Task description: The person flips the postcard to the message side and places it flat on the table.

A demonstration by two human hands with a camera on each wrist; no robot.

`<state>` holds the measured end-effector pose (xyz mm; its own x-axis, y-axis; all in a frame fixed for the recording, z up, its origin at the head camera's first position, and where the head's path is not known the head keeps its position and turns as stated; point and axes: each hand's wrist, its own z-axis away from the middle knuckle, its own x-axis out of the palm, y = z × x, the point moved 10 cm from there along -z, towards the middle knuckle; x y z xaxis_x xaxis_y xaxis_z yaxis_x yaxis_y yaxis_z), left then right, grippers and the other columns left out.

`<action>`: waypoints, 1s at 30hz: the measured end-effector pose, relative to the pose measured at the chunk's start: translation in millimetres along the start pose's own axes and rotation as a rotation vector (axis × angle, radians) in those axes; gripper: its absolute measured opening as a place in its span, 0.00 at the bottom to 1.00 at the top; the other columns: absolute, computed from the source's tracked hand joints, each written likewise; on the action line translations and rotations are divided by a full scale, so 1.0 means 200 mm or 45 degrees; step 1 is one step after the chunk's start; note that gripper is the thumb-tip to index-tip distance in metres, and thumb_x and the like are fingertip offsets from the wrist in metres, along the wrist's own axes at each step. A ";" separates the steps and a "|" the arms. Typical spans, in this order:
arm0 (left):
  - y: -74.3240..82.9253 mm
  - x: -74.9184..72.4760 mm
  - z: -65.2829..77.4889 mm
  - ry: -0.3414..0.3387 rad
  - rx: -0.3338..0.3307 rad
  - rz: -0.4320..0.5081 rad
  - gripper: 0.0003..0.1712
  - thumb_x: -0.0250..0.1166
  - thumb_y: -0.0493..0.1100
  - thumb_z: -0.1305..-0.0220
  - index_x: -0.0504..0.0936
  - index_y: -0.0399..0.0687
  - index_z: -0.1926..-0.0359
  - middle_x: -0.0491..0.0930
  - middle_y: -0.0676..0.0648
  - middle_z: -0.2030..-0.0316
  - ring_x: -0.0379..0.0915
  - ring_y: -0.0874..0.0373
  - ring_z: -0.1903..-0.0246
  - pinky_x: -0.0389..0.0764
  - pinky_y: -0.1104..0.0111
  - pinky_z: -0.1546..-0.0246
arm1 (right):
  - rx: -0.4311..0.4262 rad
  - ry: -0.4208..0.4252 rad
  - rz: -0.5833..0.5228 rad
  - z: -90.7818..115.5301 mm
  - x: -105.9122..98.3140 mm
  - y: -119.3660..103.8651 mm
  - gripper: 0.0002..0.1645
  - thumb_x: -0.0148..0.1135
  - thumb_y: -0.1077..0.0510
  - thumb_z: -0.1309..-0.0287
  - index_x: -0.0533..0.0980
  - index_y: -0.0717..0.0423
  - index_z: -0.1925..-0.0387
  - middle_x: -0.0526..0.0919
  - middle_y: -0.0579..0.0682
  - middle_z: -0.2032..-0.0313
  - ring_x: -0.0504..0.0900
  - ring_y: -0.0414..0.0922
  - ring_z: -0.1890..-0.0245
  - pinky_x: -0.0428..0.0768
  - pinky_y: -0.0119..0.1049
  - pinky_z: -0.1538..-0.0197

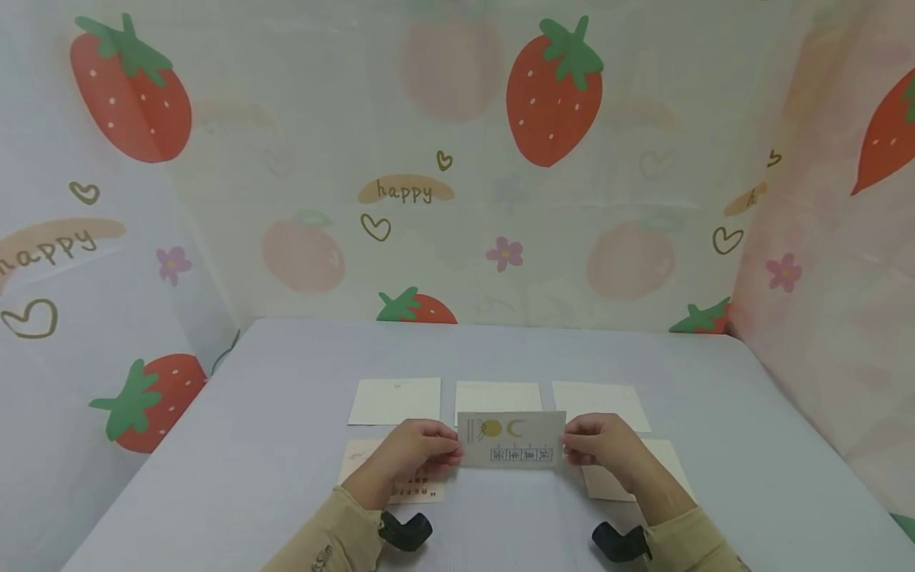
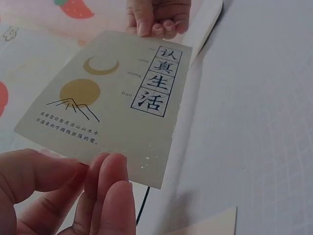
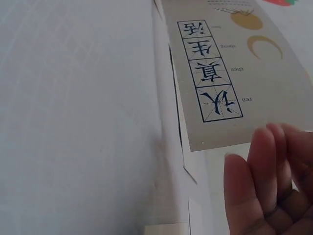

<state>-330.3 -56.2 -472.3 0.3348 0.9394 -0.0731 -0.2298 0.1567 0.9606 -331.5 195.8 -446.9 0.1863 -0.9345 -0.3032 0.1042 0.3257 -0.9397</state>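
Observation:
Between both hands, raised over the table, is a pale card point(image 1: 511, 439) printed with a gold sun, a crescent moon and boxed Chinese characters. My left hand point(image 1: 422, 457) pinches its left short edge between thumb and fingers. The opposite short edge is pinched by my right hand point(image 1: 608, 446). In the left wrist view the card point(image 2: 112, 98) shows its printed face, with small white scuffs near one corner. The right wrist view shows the same card point(image 3: 244, 73) above the fingers point(image 3: 264, 166) of the right hand.
On the white table point(image 1: 286, 357) lie several cards: a back row with a left card point(image 1: 395, 401), a middle card point(image 1: 498, 395) and a right card point(image 1: 600, 403). Nearer lie a text-printed card point(image 1: 418, 491) under the left hand and a blank-looking card point(image 1: 668, 461) by the right forearm.

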 end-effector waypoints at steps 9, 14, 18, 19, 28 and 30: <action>-0.01 -0.01 -0.01 0.008 0.017 0.032 0.13 0.61 0.41 0.40 0.80 0.33 0.61 0.82 0.41 0.65 0.80 0.57 0.69 0.81 0.66 0.66 | -0.084 -0.144 -0.053 0.01 0.04 -0.03 0.12 0.58 0.66 0.45 0.75 0.73 0.61 0.82 0.53 0.71 0.83 0.46 0.69 0.82 0.39 0.62; -0.01 -0.01 -0.01 0.008 0.022 0.023 0.14 0.63 0.41 0.42 0.80 0.33 0.60 0.83 0.41 0.66 0.79 0.58 0.70 0.81 0.67 0.67 | -0.095 -0.178 -0.057 0.02 0.05 -0.04 0.14 0.59 0.66 0.45 0.73 0.75 0.59 0.83 0.55 0.69 0.83 0.47 0.66 0.81 0.39 0.60; 0.00 -0.02 -0.01 0.026 0.033 -0.010 0.12 0.62 0.40 0.42 0.81 0.35 0.61 0.82 0.44 0.69 0.79 0.59 0.71 0.81 0.67 0.67 | -0.109 -0.178 -0.038 0.01 0.04 -0.04 0.11 0.57 0.68 0.45 0.75 0.73 0.60 0.82 0.55 0.66 0.82 0.47 0.65 0.81 0.40 0.59; 0.00 -0.02 -0.02 0.031 0.038 -0.019 0.12 0.62 0.40 0.42 0.81 0.35 0.61 0.82 0.45 0.70 0.78 0.59 0.71 0.81 0.67 0.67 | -0.108 -0.166 -0.026 0.01 0.04 -0.04 0.10 0.56 0.68 0.44 0.76 0.71 0.60 0.82 0.55 0.66 0.82 0.46 0.65 0.81 0.40 0.59; -0.01 -0.01 -0.02 0.035 0.039 0.003 0.09 0.62 0.36 0.43 0.80 0.36 0.61 0.81 0.47 0.69 0.78 0.59 0.71 0.81 0.67 0.66 | -0.069 -0.131 0.013 0.01 0.03 -0.02 0.10 0.56 0.63 0.42 0.77 0.66 0.61 0.81 0.52 0.66 0.79 0.44 0.68 0.80 0.39 0.61; -0.01 -0.02 -0.02 0.039 0.043 0.008 0.09 0.62 0.36 0.44 0.80 0.36 0.61 0.80 0.47 0.69 0.78 0.59 0.71 0.81 0.67 0.66 | -0.067 -0.137 0.009 0.01 0.03 -0.02 0.11 0.58 0.61 0.43 0.76 0.67 0.62 0.82 0.52 0.67 0.80 0.44 0.69 0.80 0.39 0.62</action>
<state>-335.3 -58.0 -476.1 0.3052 0.9494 -0.0744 -0.2008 0.1405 0.9695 -328.7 189.0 -444.7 0.2913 -0.9104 -0.2939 0.0517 0.3218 -0.9454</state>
